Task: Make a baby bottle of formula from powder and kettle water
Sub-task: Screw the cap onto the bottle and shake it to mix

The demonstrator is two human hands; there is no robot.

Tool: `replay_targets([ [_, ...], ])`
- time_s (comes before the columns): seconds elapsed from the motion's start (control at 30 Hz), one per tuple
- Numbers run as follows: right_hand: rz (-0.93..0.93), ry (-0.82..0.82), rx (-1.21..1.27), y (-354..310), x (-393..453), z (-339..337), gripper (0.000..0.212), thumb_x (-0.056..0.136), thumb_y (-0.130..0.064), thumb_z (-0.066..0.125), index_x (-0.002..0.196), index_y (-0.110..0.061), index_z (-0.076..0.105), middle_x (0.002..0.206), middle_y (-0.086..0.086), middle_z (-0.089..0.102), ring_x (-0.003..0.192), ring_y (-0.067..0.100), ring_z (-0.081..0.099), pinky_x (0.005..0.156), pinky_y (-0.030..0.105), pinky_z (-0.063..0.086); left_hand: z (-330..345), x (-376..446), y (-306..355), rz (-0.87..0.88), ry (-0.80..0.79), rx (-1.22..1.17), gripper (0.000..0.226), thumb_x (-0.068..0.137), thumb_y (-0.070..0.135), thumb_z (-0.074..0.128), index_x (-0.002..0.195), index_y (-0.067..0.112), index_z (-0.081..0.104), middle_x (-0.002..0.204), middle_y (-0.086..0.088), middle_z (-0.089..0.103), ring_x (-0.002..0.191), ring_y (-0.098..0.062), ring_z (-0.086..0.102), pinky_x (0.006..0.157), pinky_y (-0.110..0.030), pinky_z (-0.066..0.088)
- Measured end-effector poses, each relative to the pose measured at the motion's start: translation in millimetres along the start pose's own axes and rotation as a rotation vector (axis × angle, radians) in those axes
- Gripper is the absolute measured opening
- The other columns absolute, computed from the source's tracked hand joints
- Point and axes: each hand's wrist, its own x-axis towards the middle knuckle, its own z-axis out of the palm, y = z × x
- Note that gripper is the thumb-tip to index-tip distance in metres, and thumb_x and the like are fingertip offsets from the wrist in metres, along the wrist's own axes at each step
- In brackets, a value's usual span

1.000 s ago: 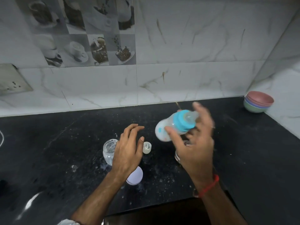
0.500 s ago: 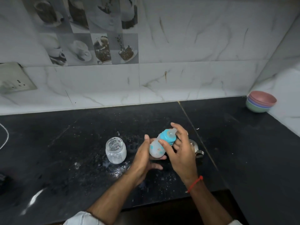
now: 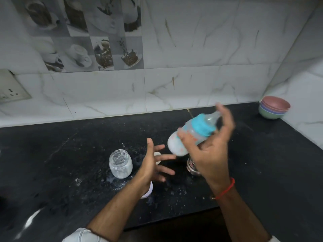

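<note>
My right hand [image 3: 208, 152] grips a baby bottle [image 3: 190, 134] with a blue collar and clear teat, held tilted in the air above the black counter [image 3: 70, 154], teat up and to the right. White liquid fills its lower end. The bottle and fingers are motion-blurred. My left hand [image 3: 153, 165] hovers open just left of the bottle's base, fingers spread, not touching it. An open glass jar [image 3: 120, 164] with white powder stands left of that hand. A small white scoop [image 3: 157, 156] lies partly hidden behind the fingers.
A white lid [image 3: 148, 192] lies under my left wrist. A steel vessel [image 3: 192, 167] sits mostly hidden below my right hand. Stacked coloured bowls [image 3: 273, 109] stand in the far right corner. Powder is spilled around the jar. A wall socket [image 3: 10, 89] is at left.
Half a second ago both hands held the bottle low over the counter. Now my right hand has swung it up and right, and my left hand has let go and opened.
</note>
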Motion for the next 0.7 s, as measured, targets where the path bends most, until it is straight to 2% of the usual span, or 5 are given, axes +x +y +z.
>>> replay_targets([
  [0.1,-0.131,0.028,-0.172,-2,2,0,0.089,0.084,-0.024,0.088,0.151,-0.034,0.031,0.148,-0.023,0.042,0.111,0.034,0.068,0.093,0.049,0.062,-7,2,-2,0.056,0.099,0.040,0.079,0.097,0.077,0.017,0.139,0.023,0.056,0.113,-0.006,0.081,0.063,-0.026,0.070,0.043,-0.025,0.045],
  [0.2,0.179,-0.154,-0.301,6,-6,-3,0.089,0.084,-0.029,0.088,0.151,-0.040,0.030,0.130,-0.008,0.059,0.103,0.016,0.070,0.094,0.044,0.062,-10,3,-3,0.116,0.155,0.090,0.071,0.103,0.071,0.018,0.136,0.022,0.060,0.113,-0.005,0.079,0.062,-0.023,0.069,0.049,-0.027,0.044],
  [0.37,-0.203,0.068,-0.267,9,0,2,0.090,0.085,-0.019,0.087,0.153,-0.031,0.029,0.153,-0.027,0.038,0.130,0.018,0.060,0.105,0.040,0.057,-9,4,-2,0.174,0.194,0.136,0.062,0.108,0.061,0.022,0.128,0.020,0.064,0.115,-0.008,0.078,0.061,-0.021,0.066,0.052,-0.028,0.041],
  [0.47,0.079,-0.062,-0.342,17,-10,4,0.090,0.084,-0.027,0.089,0.153,-0.033,0.031,0.147,-0.013,0.048,0.123,0.028,0.065,0.102,0.052,0.057,-8,3,-3,0.195,0.204,0.167,0.059,0.108,0.062,0.024,0.125,0.023,0.065,0.112,-0.004,0.078,0.062,-0.020,0.068,0.055,-0.029,0.043],
  [0.7,0.065,-0.037,-0.331,31,-15,4,0.090,0.086,-0.032,0.086,0.155,-0.040,0.028,0.153,-0.013,0.045,0.129,0.030,0.062,0.106,0.053,0.055,-13,5,-9,0.169,0.213,0.177,0.057,0.107,0.065,0.027,0.117,0.027,0.069,0.103,0.003,0.082,0.062,-0.017,0.070,0.054,-0.028,0.044],
])
